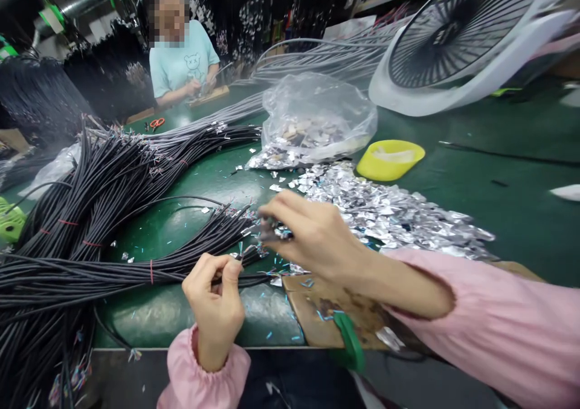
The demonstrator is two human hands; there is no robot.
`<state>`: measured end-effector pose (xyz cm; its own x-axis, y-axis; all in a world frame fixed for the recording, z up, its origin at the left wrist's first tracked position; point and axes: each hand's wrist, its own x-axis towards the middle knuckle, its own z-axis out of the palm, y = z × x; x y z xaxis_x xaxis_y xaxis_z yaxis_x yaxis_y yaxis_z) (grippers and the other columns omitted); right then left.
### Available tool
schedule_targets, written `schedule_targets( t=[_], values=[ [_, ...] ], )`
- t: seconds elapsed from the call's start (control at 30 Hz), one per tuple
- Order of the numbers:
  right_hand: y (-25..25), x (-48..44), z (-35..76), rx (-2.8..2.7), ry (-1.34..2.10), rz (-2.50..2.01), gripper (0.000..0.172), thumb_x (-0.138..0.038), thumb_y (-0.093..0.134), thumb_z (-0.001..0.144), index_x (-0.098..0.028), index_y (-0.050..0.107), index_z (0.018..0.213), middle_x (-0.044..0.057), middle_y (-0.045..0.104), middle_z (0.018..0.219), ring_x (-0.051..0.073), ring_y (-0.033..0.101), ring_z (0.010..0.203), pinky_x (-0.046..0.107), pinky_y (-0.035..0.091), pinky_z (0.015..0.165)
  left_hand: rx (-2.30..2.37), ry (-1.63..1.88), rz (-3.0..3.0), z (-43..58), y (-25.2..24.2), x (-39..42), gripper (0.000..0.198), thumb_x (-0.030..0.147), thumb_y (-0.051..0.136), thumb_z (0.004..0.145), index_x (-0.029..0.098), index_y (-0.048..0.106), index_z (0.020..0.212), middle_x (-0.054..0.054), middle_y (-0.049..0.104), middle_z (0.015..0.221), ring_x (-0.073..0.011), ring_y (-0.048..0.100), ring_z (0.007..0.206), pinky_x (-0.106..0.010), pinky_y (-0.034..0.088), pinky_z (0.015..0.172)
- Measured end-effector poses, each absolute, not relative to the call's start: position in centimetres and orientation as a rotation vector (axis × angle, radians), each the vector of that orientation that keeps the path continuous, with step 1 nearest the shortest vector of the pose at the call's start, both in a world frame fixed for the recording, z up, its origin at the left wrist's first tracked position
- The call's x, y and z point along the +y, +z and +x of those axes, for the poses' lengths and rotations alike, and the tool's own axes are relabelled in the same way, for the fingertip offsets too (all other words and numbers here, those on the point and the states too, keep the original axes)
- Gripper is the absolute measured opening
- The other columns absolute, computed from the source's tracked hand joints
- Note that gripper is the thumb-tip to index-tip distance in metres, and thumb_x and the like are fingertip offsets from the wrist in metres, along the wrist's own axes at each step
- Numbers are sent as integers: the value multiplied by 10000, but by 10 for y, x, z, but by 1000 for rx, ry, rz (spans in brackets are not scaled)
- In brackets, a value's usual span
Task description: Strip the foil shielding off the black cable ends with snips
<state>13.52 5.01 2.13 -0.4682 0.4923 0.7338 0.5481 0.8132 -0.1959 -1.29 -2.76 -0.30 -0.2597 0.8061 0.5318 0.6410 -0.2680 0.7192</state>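
Black cables (95,279) on a green table (512,209)

The table spans most of the view. The cables lie across its left side in thick bundles, some bound with red ties (151,271); one bundle runs from the left edge towards the middle, its coloured wire ends near both hands. Grey cables (312,58) stretch along the far side. Across the table, a co-worker (183,64) in a light blue shirt handles something thin (too small to identify). A fan (444,40) with a pale frame appears tilted at upper right. A foil heap (394,212) spreads over the middle and right, with a clear bag (321,116), partly filled with scraps, just behind it. A brown board (312,312) lies at the near edge.

Right hand (317,234): fingers curled, beside the bundle's tip. Something dark shows at the fingertips, blurred; grip cannot be told. Left hand (215,291): nearly closed, thumb and forefinger pinched on a cable end (240,257), fine blue-green wires sticking up from it, left of the board.

A yellow cup (385,172) sits behind the heap. Orange-handled scissors (157,122) rest far left; blue bits (296,338) dot table and board.
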Motion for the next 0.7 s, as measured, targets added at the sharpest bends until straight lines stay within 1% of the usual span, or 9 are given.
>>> schedule_targets(
  t=[0.07,0.13,0.2,0.3,0.4,0.5,0.6,0.7],
  values=[
    [24,52,136,-2055,76,-827,174,-148,478,823,-119,614,718,43,566,636,122,499,540,235,386,507,1784,1597,1773,-14,-3,-28,250,237,504,835,160,604,618,7,532,556,-88,480,501,-180,344,445],
    [29,50,136,-2025,380,-838,158,-172,534,803,-141,615,670,6,548,586,99,473,512,221,375,501,1770,1646,1738,-14,-4,-28,231,240,529,822,161,604,618,10,535,557,-87,480,499,-182,345,445],
    [33,45,134,-2034,662,-812,150,-188,557,787,-151,635,664,-13,539,564,86,446,488,211,356,477,1748,1692,1713,-14,-4,-28,196,238,562,806,162,612,632,12,547,564,-89,487,508,-184,356,456],
    [37,40,130,-2020,878,-772,161,-190,544,778,-149,652,666,-18,537,553,79,417,474,209,331,456,1735,1707,1705,-14,-4,-27,167,229,585,795,165,625,646,13,557,565,-92,491,511,-190,368,464],
    [37,38,129,-1995,915,-763,180,-194,542,772,-145,629,622,-24,512,522,77,400,468,210,320,452,1741,1679,1720,-13,-4,-27,161,226,592,793,166,628,649,13,563,567,-93,487,502,-194,366,461],
    [34,38,129,-2020,842,-767,177,-173,526,770,-143,616,620,-24,502,521,81,414,481,213,332,472,1734,1685,1732,-12,-5,-27,153,225,608,785,165,624,645,17,563,564,-91,487,501,-193,369,469],
    [30,36,129,-2065,715,-746,144,-151,500,767,-135,610,677,-7,525,571,88,435,502,215,340,489,1730,1693,1743,-11,-6,-27,144,222,619,781,163,618,649,19,567,569,-88,491,506,-191,373,478],
    [30,33,129,-2084,663,-731,107,-119,479,722,-145,582,721,0,529,604,98,446,528,217,337,500,1731,1686,1749,-10,-9,-28,153,223,624,779,162,608,640,17,572,576,-89,495,516,-192,380,489]
  ],
)
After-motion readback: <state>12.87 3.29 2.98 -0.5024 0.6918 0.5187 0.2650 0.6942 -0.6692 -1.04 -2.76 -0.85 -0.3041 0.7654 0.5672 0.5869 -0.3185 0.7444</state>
